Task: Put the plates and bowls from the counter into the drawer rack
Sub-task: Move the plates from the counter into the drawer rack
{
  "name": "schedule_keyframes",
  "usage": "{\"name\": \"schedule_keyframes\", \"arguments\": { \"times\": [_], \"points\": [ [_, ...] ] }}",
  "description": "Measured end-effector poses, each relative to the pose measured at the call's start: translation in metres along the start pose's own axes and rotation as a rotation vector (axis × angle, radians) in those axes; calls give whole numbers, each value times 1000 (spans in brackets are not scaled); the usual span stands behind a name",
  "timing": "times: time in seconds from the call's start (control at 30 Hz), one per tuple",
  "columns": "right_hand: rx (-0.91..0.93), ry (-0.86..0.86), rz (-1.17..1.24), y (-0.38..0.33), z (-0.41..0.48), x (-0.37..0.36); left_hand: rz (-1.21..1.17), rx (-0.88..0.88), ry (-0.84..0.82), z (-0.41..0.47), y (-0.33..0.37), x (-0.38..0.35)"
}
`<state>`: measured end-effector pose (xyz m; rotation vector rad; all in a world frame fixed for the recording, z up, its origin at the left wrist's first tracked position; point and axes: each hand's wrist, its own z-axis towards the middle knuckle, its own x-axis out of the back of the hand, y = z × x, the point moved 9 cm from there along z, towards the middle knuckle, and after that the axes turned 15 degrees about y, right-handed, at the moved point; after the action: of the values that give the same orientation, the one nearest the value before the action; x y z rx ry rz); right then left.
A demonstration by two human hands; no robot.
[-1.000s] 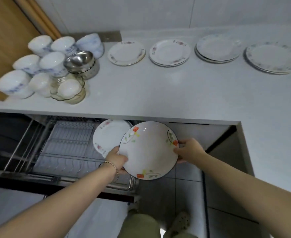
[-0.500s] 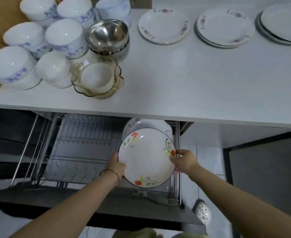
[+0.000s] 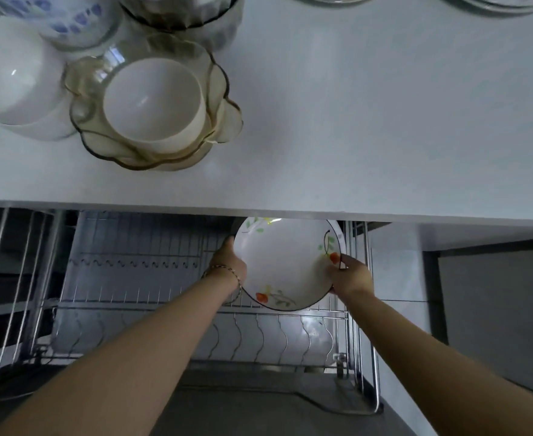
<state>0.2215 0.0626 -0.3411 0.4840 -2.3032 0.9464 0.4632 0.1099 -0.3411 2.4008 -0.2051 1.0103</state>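
Note:
A white plate with orange flowers and a dark rim (image 3: pixel 287 262) stands almost upright over the right end of the wire drawer rack (image 3: pixel 152 297). My left hand (image 3: pixel 229 262) grips its left edge and my right hand (image 3: pixel 348 276) grips its right edge, thumb on the face. The plate's top is tucked under the counter's front edge (image 3: pixel 258 210). Any plate behind it is hidden. On the counter sit a white bowl (image 3: pixel 152 100) inside an amber glass bowl (image 3: pixel 227 121), and more white bowls (image 3: pixel 10 70) at the left.
A steel bowl (image 3: pixel 180 14) and blue-patterned bowls (image 3: pixel 79 23) stand at the counter's back left; plate edges (image 3: pixel 494 4) show at the top right. The rack's left slots hold nothing. The drawer's front panel (image 3: pixel 258 413) lies below my arms.
Both hands carried the flowered plate deeper and lower into the rack, under the counter edge. The camera has tilted down and closer, so the counter's plates have slid out of view.

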Motion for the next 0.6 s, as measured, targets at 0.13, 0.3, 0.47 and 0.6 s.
{"name": "schedule_keyframes", "arguments": {
  "times": [0.13, 0.3, 0.47, 0.6],
  "points": [
    [108, 94, -75, 1, 2, 2, -13, -29, 47, 8, -2, -9],
    [125, 121, -16, 6, 3, 0, 40, -72, 43, -3, 1, -16],
    [89, 54, -16, 1, -5, 0, 157, -57, -24, -29, 1, -20],
    [72, -133, -193, -1, -17, 14, 249, -107, -7, -49, 13, 1]
  ]
}}
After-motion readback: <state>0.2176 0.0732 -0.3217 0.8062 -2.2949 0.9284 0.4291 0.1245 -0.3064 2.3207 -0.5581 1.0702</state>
